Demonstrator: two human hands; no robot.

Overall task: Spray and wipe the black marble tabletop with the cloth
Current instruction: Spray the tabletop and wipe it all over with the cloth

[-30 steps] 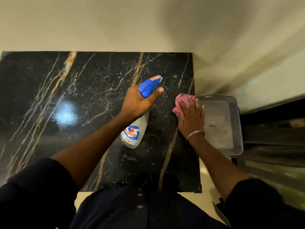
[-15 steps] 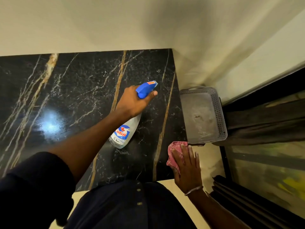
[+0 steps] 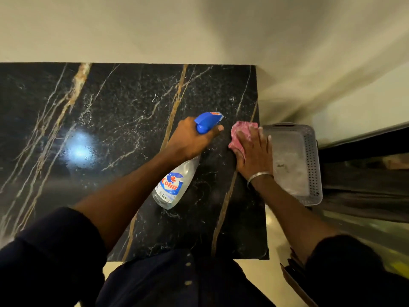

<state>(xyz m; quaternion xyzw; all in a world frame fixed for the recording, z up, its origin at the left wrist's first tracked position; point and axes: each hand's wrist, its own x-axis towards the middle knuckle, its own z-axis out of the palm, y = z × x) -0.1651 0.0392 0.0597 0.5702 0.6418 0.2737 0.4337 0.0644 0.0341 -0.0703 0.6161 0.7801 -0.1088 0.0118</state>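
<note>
The black marble tabletop [image 3: 110, 129] fills the left and middle of the view, dark stone with gold and white veins running diagonally and a bluish glare [image 3: 80, 149] from a light sitting on its left half. It butts up against a plain cream wall [image 3: 155, 29] at the far edge.

Moving right, the left hand [image 3: 190, 140] is wrapped around the neck of a spray bottle [image 3: 174, 185], forefinger out along the blue trigger head [image 3: 208, 121], nozzle aimed at the far right corner of the slab. The bottle is clear plastic, tilted with its base toward the person. Can't really tell how much liquid is in it, it just looks see-through. The label [image 3: 170, 185] reads "Colin" in red letters on blue and white; the small print under it is too tiny to read.

Just right of the nozzle is the cloth [image 3: 240, 136], pinkish-red and bunched up, lying on the marble near its right edge. The right hand [image 3: 254, 156] presses it down with flat, straight fingers, a thin metal bangle [image 3: 259, 176] on the wrist.

Past the table's right edge sits a grey plastic basket [image 3: 313, 162] with perforated walls. Inside there's only a whitish film and a few dark specks; can't tell what they are.
</note>
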